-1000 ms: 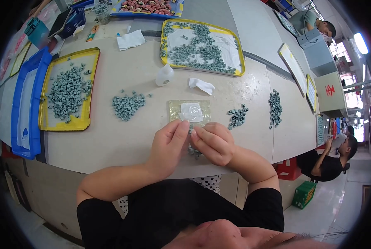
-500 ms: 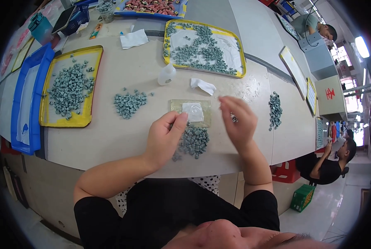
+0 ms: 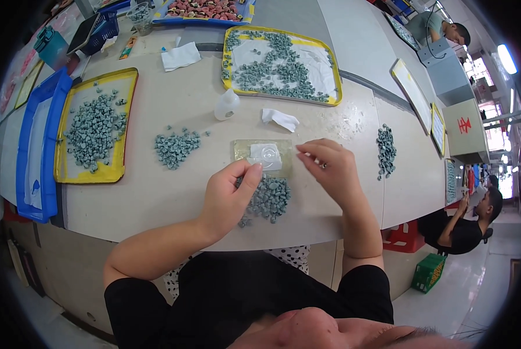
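My left hand [image 3: 228, 195] is closed, its thumb pressed against the index finger; whatever is in the pinch is too small or hidden to make out. It is at the left edge of a flat yellowish pad [image 3: 286, 150] with a white square [image 3: 265, 157] and a clear round patch on top. To the pad's right, my right hand [image 3: 330, 171] has its fingers curled and its thumb near the index tip. A tiny shiny speck shows in its palm, too small to name. Just below the pad is a heap of small grey-green pieces [image 3: 271, 200], partly behind my left hand.
More grey-green pieces lie in a heap [image 3: 178, 148] on the left, a pile [image 3: 385, 151] on the right, and two yellow-rimmed trays [image 3: 131, 104] [image 3: 337, 81]. A white squeeze bottle [image 3: 227, 106] and folded tissue [image 3: 281, 120] are beyond the pad. A blue tray [image 3: 26, 134] stands far left.
My right hand has come a little left and turned, its fingertips now lower and nearer the pad. My left hand keeps its pinch. The whole view has shifted slightly.
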Available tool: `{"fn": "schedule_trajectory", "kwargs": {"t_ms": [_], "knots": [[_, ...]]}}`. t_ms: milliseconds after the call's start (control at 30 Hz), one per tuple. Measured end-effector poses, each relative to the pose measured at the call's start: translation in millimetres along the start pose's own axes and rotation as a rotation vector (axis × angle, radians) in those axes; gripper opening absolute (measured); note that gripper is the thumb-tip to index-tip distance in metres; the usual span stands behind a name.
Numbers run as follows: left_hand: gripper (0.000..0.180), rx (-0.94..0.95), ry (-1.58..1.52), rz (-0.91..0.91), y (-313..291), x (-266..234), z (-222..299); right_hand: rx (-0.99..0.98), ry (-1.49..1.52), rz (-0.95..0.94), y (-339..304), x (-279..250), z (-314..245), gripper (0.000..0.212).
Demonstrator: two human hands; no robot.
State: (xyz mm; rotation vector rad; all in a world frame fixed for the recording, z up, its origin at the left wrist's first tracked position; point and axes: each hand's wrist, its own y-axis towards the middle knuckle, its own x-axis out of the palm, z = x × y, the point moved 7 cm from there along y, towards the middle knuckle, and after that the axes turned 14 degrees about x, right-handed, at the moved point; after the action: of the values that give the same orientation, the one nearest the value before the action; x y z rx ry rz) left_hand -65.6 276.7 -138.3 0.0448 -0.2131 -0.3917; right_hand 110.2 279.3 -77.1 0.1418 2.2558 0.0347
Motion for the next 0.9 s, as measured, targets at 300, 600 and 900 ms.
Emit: {"fn": "schedule_trajectory", "kwargs": {"t_ms": [300,600,900], "knots": [[0.029,-0.021,0.165,-0.099,2.0,11.8,-0.4,-0.043,-0.006,0.054,-1.2,-13.5,-3.4,0.016],[0.017,-0.267,-0.344,0.085,3.8,9.1,-8.1,0.187,-0.250,-0.120,7.8,-15.8,55.9,0.013],[0.014,-0.203,-0.468,0.185,11.0,0.5,-9.0,0.219,-0.217,-0.193,9.4,0.6,47.2,0.014]]}}
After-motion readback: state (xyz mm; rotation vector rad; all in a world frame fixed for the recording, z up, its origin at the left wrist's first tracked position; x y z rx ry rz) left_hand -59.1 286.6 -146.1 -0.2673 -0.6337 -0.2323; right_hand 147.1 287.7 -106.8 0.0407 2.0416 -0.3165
